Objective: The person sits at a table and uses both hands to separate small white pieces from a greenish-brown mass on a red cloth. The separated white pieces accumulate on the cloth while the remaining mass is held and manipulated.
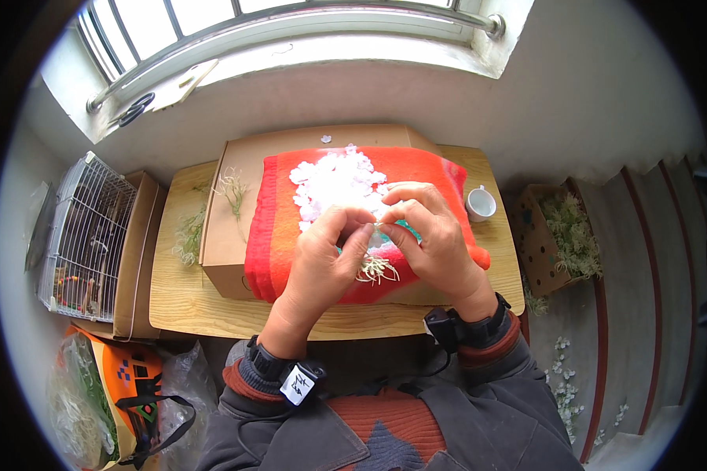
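Note:
My left hand (330, 250) and my right hand (433, 238) meet over a folded red-orange blanket (412, 168), thumbs and forefingers pinched together. Between the fingertips is the thin stem of a pale green artificial plant sprig (378, 269), whose branching tips hang below toward me. Something whitish shows just under the fingertips, too small and partly covered to make out. A heap of white artificial flower blossoms (336, 182) lies on the blanket just beyond my hands, overexposed in the window light. Beneath the blanket is a flat cardboard box (227, 235) on a wooden table (179, 294).
A white cup (481, 204) stands at the table's right. Loose green sprigs (190, 235) lie at left. A wire cage (88, 235) stands further left, above an orange bag (132, 377). Right are a box of greenery (557, 235) and stairs (624, 294). Scissors (135, 110) rest on the sill.

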### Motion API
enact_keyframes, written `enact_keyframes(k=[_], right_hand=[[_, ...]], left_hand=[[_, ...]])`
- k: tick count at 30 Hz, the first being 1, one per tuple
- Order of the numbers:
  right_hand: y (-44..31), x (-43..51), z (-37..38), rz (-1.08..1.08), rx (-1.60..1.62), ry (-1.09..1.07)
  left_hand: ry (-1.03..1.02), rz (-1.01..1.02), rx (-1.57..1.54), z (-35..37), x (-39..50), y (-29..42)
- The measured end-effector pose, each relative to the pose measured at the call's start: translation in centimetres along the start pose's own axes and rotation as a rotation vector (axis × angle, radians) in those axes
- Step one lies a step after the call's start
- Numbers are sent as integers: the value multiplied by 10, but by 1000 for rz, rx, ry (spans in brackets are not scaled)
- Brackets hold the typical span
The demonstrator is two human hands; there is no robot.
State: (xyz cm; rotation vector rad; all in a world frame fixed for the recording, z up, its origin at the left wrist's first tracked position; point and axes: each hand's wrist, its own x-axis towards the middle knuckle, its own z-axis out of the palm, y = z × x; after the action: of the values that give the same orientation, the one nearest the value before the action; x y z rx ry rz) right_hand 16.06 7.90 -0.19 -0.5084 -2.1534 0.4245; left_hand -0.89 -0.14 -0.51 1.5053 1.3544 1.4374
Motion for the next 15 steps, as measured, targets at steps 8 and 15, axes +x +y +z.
enact_keyframes(k=[8, 15], right_hand=[[5, 1, -5, 305, 270, -4], [13, -4, 2, 99, -175, -80]], left_hand=[[97, 290, 395, -4, 5, -5], [191, 132, 329, -7, 5, -10]])
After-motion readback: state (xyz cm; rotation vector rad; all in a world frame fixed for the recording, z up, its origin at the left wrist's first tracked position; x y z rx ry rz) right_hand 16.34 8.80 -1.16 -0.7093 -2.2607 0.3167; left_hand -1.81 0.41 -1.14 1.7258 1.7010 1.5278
